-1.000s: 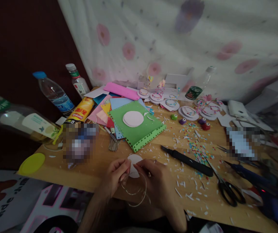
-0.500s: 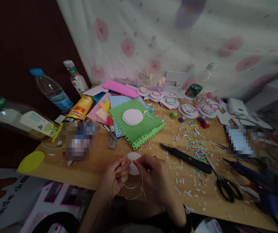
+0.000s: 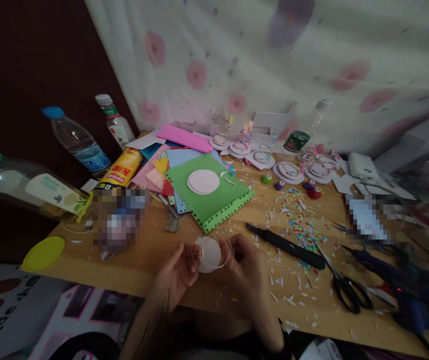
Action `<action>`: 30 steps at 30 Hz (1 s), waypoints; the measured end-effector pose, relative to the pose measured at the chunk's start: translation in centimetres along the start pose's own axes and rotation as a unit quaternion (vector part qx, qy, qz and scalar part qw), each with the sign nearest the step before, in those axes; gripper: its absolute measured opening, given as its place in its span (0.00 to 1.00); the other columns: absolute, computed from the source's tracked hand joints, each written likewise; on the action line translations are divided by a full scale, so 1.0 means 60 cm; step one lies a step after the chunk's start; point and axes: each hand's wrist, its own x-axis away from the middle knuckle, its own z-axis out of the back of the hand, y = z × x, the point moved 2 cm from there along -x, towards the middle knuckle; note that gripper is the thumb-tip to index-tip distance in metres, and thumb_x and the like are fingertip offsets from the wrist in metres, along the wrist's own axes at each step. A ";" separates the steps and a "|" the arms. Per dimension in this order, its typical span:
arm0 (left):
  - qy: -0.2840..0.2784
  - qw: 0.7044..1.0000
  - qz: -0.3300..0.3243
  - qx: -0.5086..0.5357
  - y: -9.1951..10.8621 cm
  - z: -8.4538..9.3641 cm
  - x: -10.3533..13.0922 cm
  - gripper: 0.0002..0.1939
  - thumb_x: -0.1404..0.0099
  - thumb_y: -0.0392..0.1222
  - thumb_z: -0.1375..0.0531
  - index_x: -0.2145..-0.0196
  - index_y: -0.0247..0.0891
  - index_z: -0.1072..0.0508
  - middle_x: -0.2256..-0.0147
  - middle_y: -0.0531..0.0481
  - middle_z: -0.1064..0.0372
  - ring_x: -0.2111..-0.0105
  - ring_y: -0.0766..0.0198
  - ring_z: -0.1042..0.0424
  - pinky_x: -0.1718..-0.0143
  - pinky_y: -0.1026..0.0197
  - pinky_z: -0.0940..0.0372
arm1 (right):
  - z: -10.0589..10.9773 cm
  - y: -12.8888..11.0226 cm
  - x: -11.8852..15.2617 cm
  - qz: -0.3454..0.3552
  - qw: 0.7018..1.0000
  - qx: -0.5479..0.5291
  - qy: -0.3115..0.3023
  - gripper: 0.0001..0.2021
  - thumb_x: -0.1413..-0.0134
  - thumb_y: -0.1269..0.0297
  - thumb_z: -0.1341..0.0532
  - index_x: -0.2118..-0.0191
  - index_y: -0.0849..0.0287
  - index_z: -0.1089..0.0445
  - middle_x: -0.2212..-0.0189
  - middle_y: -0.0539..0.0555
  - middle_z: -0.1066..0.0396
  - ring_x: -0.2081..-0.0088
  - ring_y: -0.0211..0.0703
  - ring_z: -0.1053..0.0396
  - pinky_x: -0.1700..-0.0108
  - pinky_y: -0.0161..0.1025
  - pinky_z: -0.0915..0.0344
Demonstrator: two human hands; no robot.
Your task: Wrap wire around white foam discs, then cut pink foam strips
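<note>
Between my two hands, a thin pale loop of wire or string (image 3: pixel 220 266) is held over a white paper disc (image 3: pixel 211 252) near the table's front edge. My left hand (image 3: pixel 179 272) pinches the loop's left side, fingers curled. On the right side, my right hand (image 3: pixel 242 262) grips it between thumb and fingers. Just beyond lies a green sheet (image 3: pixel 227 200) with a dotted border, bearing white paper ovals (image 3: pixel 203 182). A black pen-like tool (image 3: pixel 289 248) rests to the right of my right hand.
Black-handled scissors (image 3: pixel 349 292) and a blue glue gun (image 3: pixel 387 275) lie at the right. Colourful beads (image 3: pixel 304 232) and paper scraps are scattered nearby. Bottles, including one with a blue cap (image 3: pixel 79 145), stand at the left. A yellow lid (image 3: pixel 44 253) sits at the front left edge.
The loop has been raised and now spans the space between my hands, over the disc. My hands have moved slightly apart, and my left fingers have loosened a little.
</note>
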 end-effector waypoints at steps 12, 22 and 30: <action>-0.010 0.999 -0.043 -0.020 -0.021 -0.014 0.011 0.19 0.59 0.47 0.20 0.77 0.33 0.22 0.77 0.51 0.24 0.77 0.68 0.26 0.74 0.69 0.26 | -0.002 -0.004 -0.001 -0.002 0.999 -0.018 0.046 0.14 0.43 0.57 0.43 0.78 0.55 0.36 0.84 0.46 0.38 0.82 0.38 0.39 0.80 0.33 0.46; -0.016 0.998 -0.064 -0.016 -0.017 -0.018 0.016 0.19 0.57 0.45 0.21 0.77 0.35 0.26 0.78 0.56 0.27 0.78 0.71 0.26 0.75 0.71 0.26 | 0.002 -0.012 0.000 -0.009 0.998 -0.033 0.050 0.15 0.44 0.55 0.41 0.78 0.55 0.37 0.86 0.45 0.39 0.83 0.38 0.40 0.81 0.33 0.47; -0.025 0.996 -0.075 -0.029 -0.023 -0.012 0.014 0.19 0.52 0.47 0.22 0.75 0.35 0.26 0.76 0.54 0.25 0.77 0.69 0.25 0.73 0.69 0.25 | -0.001 -0.011 0.003 -0.001 0.997 -0.062 0.040 0.14 0.43 0.56 0.41 0.77 0.55 0.36 0.85 0.47 0.36 0.83 0.38 0.38 0.80 0.33 0.45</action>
